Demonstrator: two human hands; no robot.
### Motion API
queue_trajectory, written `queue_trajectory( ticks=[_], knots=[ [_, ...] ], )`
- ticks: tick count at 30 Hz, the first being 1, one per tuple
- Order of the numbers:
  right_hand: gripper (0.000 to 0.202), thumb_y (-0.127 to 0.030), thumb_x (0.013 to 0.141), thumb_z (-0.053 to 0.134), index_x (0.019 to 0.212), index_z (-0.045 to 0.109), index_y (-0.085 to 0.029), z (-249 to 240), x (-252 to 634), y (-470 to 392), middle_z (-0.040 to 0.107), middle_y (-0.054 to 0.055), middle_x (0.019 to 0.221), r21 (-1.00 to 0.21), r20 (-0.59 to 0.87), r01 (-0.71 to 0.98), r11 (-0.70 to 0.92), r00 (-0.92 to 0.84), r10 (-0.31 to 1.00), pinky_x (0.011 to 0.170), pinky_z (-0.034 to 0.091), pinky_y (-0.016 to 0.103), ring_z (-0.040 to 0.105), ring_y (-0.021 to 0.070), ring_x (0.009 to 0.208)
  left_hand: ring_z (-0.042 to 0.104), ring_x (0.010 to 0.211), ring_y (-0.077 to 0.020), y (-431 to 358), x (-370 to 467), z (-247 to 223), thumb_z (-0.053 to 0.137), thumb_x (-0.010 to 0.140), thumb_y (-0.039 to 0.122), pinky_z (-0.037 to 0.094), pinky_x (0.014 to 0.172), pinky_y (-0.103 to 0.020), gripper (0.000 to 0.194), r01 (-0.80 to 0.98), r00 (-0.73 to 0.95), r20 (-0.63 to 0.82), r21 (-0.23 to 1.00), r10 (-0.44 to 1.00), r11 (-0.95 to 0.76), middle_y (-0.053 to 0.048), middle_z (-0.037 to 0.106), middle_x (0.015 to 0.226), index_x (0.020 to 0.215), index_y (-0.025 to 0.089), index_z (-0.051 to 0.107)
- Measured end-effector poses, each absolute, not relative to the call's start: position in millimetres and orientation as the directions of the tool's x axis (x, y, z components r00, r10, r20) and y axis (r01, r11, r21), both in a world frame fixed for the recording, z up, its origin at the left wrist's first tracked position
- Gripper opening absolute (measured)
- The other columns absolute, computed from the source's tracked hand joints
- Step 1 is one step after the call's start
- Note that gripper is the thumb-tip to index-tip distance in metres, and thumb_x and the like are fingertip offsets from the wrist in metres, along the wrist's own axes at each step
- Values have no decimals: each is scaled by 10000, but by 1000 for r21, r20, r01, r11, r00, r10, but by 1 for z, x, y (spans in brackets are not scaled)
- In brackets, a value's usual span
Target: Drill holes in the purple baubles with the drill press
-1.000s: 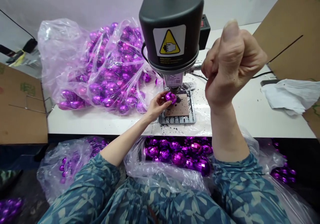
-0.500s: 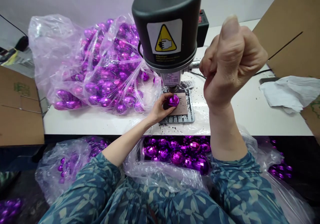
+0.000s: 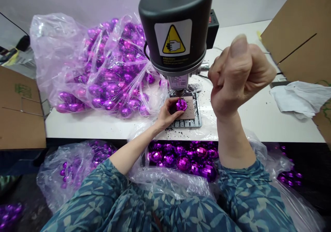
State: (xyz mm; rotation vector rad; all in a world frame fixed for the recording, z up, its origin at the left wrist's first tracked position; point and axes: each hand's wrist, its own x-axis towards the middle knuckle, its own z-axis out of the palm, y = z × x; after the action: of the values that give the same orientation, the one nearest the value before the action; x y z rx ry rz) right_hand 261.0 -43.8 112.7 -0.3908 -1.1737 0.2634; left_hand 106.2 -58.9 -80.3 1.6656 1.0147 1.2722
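1. from where i stand, the shiny purple faceted ball [image 3: 182,105] is over the flat tan board [image 3: 190,113] on the slotted grey metal base [image 3: 192,123] of the black-housed upright machine [image 3: 176,11]; resting or just lifted, i cannot tell
2. the left hand [image 3: 167,114] has its grip pinching that ball, thumb on the near side, fingers on the far side, so the ball lies rightward of the palm
3. the machine's dark narrow spindle [image 3: 179,93] hangs by the ball's far upper side; touching or apart, i cannot make out
4. the ball looks round, so no long axis shows
5. the right hand [image 3: 236,76] is a raised fist near the machine's silver metal stub [image 3: 205,67], fingers curled, anything inside hidden
6. the left hand is plainly nearer the ball
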Motion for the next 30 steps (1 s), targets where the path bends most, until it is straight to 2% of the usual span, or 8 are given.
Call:
queue_trajectory(
  ticks=[3,9,14,17,19,23,26,30],
  knots=[
    [593,-398,994,623,584,246,-197,105,260,-46,239,-41,481,-393,843,-11,919,395,365,462,170,305,247,56,412,670,1287,-280,-59,106,-79,828,852,566,543,1142,-513,641,133,172,320,930,932,-344,-144,670,1365,1321,228,550],
    [632,-509,980,577,579,178,-227,96,258,-46,133,-40,462,-420,823,89,903,456,338,418,169,359,180,89,379,677,1259,-277,-59,106,-78,830,842,581,542,1133,-507,643,134,157,311,934,937,-332,-139,681,1325,1305,222,566],
    [660,-406,941,647,566,144,-202,89,258,-38,162,-42,456,-282,862,33,959,448,238,394,145,335,179,71,362,681,1249,-279,-59,106,-76,833,844,570,545,1129,-508,631,130,155,319,932,935,-339,-137,688,1318,1298,216,575],
    [688,-418,933,643,552,111,-205,79,259,-34,103,-52,425,-242,868,113,964,468,163,362,111,328,147,66,315,678,1255,-278,-59,106,-76,831,850,560,544,1134,-504,617,123,162,321,932,933,-342,-140,686,1321,1293,214,577],
    [675,-373,934,629,533,111,-208,74,261,-32,83,-58,404,-204,878,136,970,463,120,338,128,321,132,70,291,678,1254,-276,-59,106,-76,828,853,559,545,1130,-502,615,118,161,330,929,930,-350,-138,686,1318,1297,215,575],
    [577,-216,930,591,532,173,-207,69,264,-30,141,-69,402,-88,913,52,995,402,60,326,155,295,153,64,291,677,1252,-276,-59,107,-78,824,856,558,542,1127,-505,608,121,151,336,927,930,-355,-132,689,1314,1298,223,577],
    [554,-203,929,575,554,168,-208,68,265,-27,180,-76,393,-28,924,37,999,383,12,315,142,284,129,56,297,676,1254,-276,-59,107,-79,822,854,569,537,1129,-502,612,119,152,325,932,934,-344,-131,688,1315,1295,226,572],
    [534,-199,929,564,571,168,-207,61,267,-26,214,-80,401,-9,938,37,999,346,-4,327,161,278,134,53,314,678,1248,-273,-59,108,-78,825,850,568,539,1122,-500,620,109,149,324,934,934,-341,-133,689,1315,1299,226,567]
  ],
)
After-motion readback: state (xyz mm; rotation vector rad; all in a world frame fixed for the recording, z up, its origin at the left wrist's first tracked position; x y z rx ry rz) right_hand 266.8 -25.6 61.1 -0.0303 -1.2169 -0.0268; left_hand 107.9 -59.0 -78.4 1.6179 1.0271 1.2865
